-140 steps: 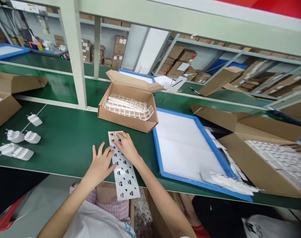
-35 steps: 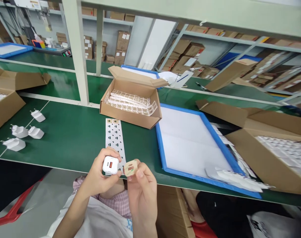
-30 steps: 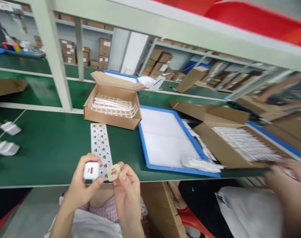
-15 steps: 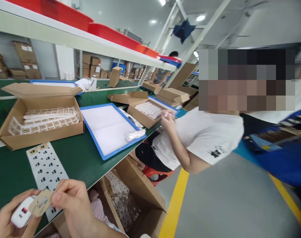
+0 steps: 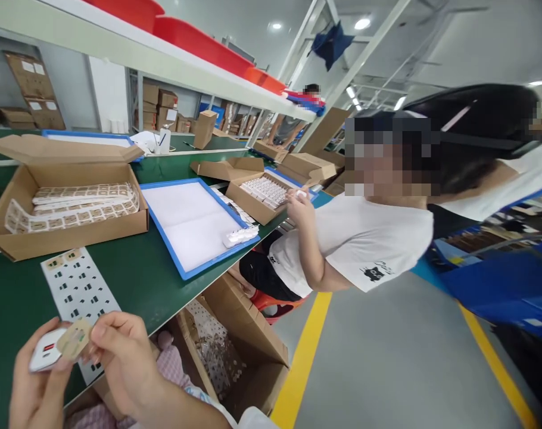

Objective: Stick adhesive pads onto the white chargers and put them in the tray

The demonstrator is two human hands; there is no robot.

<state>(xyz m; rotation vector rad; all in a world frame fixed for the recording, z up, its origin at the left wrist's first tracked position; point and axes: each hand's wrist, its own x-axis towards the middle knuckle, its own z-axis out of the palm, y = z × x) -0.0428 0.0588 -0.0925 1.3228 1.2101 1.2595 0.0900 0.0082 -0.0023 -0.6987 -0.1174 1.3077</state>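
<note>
My left hand is wrapped round a small white charger with a red USB port and a smaller slot on its face. A tan sticker with cut-outs lies against the end of the charger. Its right edge is pinched between the thumb and finger of my right hand. Whether the sticker is stuck down cannot be seen. Behind my hands, a white sticker sheet with dark printed marks lies on the green table. Two tan stickers remain at its far end.
An open carton holds folded sticker strips. Beside it lies a blue-rimmed tray with white pieces on its corner. Below the table edge stands a cardboard box with scraps. A co-worker in a white shirt sits to the right, holding a small white piece.
My hands have risen slightly, and the charger and sticker have tilted. The sticker is still pinched in my right hand. The view has shifted a little.
</note>
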